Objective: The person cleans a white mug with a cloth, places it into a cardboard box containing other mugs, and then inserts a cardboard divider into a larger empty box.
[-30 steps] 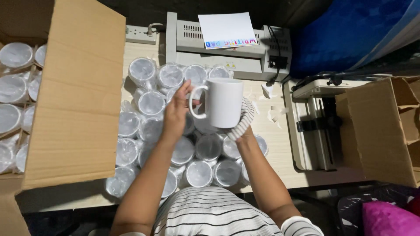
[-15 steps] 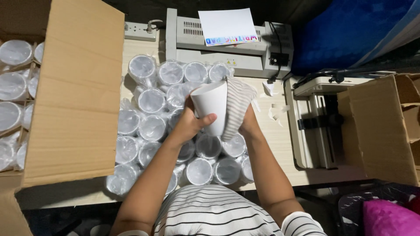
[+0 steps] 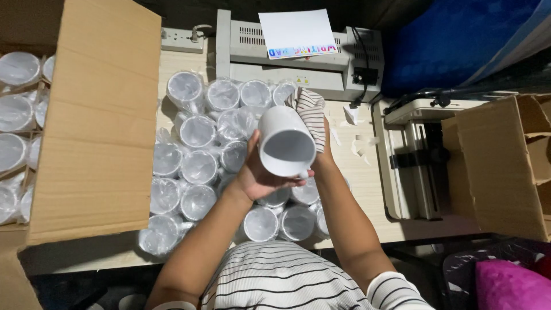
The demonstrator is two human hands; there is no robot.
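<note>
A plain white mug (image 3: 285, 142) is held above the table, tipped so its open mouth faces me. My left hand (image 3: 258, 175) grips it from below, fingers near the handle. My right hand (image 3: 322, 150) presses a striped cloth (image 3: 310, 113) against the mug's far side. Beneath the hands stand several plastic-wrapped white mugs (image 3: 198, 132), upright in rows on the wooden table (image 3: 356, 172).
A big open cardboard box (image 3: 94, 120) at the left holds more wrapped mugs (image 3: 14, 109). A grey laminator (image 3: 298, 60) with a sheet of paper sits at the back, a power strip (image 3: 181, 40) beside it. A press machine (image 3: 413, 155) and another carton (image 3: 505, 166) are at the right.
The mug has been turned from upright with its handle to the left to tipped with its mouth toward me. Both hands have shifted around it, the cloth staying against it.
</note>
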